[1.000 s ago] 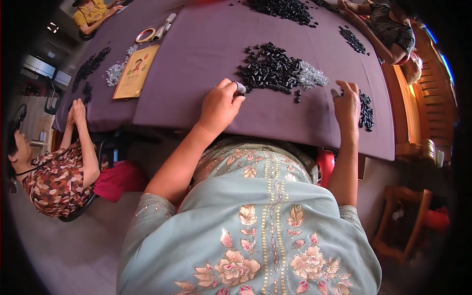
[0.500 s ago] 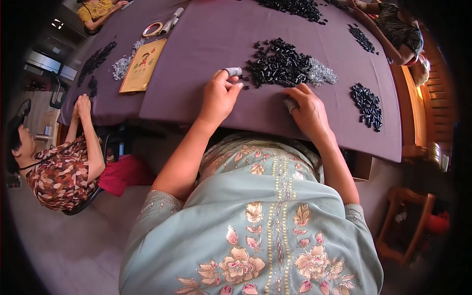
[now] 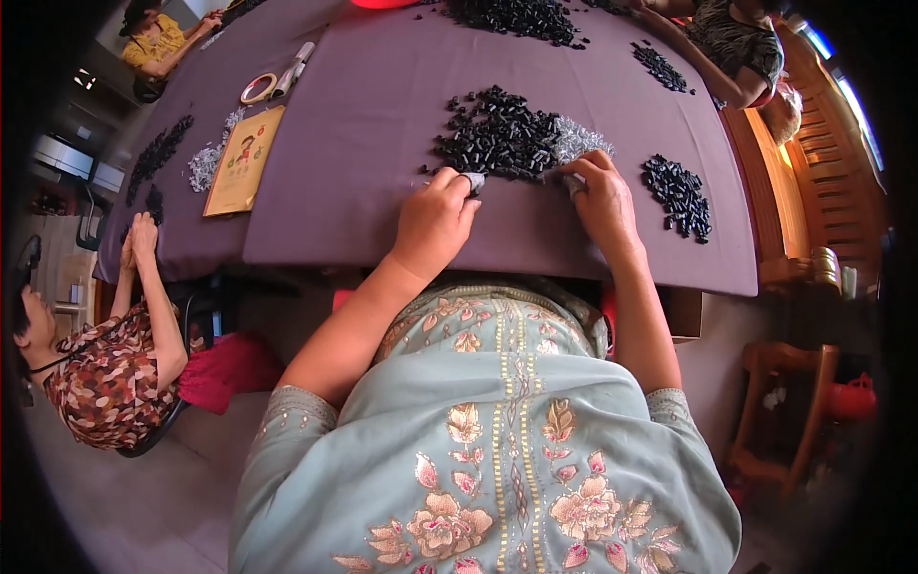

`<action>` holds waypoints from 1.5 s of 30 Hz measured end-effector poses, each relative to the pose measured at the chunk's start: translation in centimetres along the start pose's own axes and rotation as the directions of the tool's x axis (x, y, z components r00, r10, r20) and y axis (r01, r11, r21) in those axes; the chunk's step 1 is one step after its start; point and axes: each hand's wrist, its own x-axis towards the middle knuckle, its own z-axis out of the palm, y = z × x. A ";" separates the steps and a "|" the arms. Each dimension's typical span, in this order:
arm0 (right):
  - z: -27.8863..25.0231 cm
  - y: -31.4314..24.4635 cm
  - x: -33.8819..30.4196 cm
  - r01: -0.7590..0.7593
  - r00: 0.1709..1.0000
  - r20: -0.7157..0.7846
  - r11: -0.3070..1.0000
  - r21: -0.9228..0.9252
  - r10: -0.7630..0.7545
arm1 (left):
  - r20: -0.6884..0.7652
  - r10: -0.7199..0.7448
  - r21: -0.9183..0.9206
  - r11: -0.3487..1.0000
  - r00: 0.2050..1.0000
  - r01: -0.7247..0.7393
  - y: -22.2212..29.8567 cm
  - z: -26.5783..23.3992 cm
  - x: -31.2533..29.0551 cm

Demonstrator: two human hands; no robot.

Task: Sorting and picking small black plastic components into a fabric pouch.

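Reaching forearms: the left forearm (image 3: 330,335) slanted up toward 1 o'clock, the right forearm (image 3: 645,320) toward 11, both bent at the elbow.
Left hand (image 3: 435,220): back upward, fingers curled, at the 7 o'clock edge of the black pile (image 3: 497,124); a grey wrap (image 3: 475,180) covered a fingertip.
Right hand (image 3: 604,206): knuckles raised, fingers bent down toward 11, close below the clear pile (image 3: 581,143).
Grip: the hands stood apart from each other; whether either pinched a piece could not be told.
Black pieces: short, glossy and stubby, heaped loosely at 12 o'clock from the person, a few strays at the rim.
Clear pieces: slimmer, silvery and translucent, touching the black pile at its 3 o'clock side.
Second black heap (image 3: 677,198): smaller and flatter, on the purple cloth (image 3: 354,182) at 3 o'clock from the right hand.
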 end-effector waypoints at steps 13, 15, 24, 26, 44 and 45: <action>-1.2 1.3 0.2 -0.043 0.995 0.096 0.999 0.029 0.041 | 0.092 -0.163 -0.266 0.947 0.982 0.182 -0.8 -1.5 -0.9; -1.3 0.9 0.3 -0.070 0.992 0.104 0.997 0.031 0.066 | -0.003 -0.205 -0.522 0.835 0.979 0.174 -1.5 -1.2 -0.9; -2.0 0.8 0.5 -0.069 0.985 0.159 0.998 0.002 0.068 | 0.017 -0.237 -0.392 0.892 0.971 0.224 -1.3 -1.6 -0.7; -1.8 1.2 0.3 -0.059 0.988 0.144 0.998 0.031 0.054 | 0.042 -0.078 -0.182 0.980 0.996 0.085 -0.6 -1.7 -0.9; -1.7 0.7 0.1 -0.016 0.995 0.100 1.000 0.021 0.013 | 0.023 0.080 0.123 0.989 0.997 -0.082 -0.4 -1.1 -0.8; -1.7 0.4 0.1 -0.068 0.990 0.134 0.984 0.163 0.046 | 0.025 0.077 0.129 0.988 0.997 -0.080 -0.4 -1.0 -0.8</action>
